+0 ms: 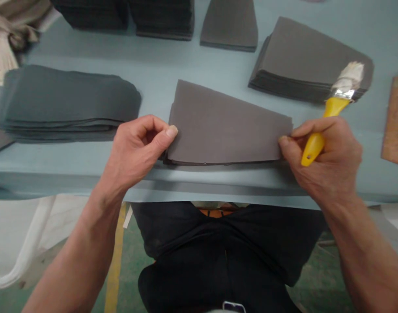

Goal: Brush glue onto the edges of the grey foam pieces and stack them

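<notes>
A dark grey tapered sheet [225,126] lies on top of a thin stack near the table's front edge. My left hand [140,148] pinches its left edge between thumb and curled fingers. At the narrower right end, my right hand [326,156] pinches the sheet's corner with thumb and forefinger. That same hand also keeps a yellow-handled brush [337,104] in its grip, white bristles pointing up and away. The brush head is in front of a thicker stack of grey pieces [310,56] at the right rear.
Left on the blue-green table [173,56] is a pile of dark green-grey sheets [68,95]. Tall dark stacks [163,17] and a small grey stack [230,24] stand at the back. A brown board [396,121] lies far right.
</notes>
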Available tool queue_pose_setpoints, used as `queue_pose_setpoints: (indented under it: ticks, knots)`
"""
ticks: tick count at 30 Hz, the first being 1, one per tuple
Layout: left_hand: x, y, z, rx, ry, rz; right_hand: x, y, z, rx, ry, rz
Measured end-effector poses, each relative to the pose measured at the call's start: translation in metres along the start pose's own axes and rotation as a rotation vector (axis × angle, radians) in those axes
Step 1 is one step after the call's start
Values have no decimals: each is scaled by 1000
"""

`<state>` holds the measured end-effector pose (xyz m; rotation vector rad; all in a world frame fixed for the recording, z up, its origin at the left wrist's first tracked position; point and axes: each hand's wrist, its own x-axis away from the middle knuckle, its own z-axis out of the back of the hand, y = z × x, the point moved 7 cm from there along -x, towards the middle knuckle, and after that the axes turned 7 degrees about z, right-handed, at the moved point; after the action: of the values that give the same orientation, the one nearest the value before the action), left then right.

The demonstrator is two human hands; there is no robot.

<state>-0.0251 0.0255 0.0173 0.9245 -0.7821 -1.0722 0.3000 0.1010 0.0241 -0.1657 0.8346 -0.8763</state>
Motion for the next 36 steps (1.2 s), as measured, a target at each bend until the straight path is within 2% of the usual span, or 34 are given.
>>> queue_pose_setpoints:
  ticks: [12,16,21,28,36]
  knots:
    - [-7,-6,3,216,-112,28,-8,-9,-3,81,-42,49]
    - [-7,-7,1,320,-180,56,-7,-6,-2,118,-57,33]
    - [-7,-8,1,323,-232,48,-6,-4,-1,149,-64,-1]
    - [-6,-7,-1,271,-208,71,-8,-4,-2,130,-21,-11]
    - [-4,-5,2,167,-133,36,-7,-6,-2,125,-39,-4]
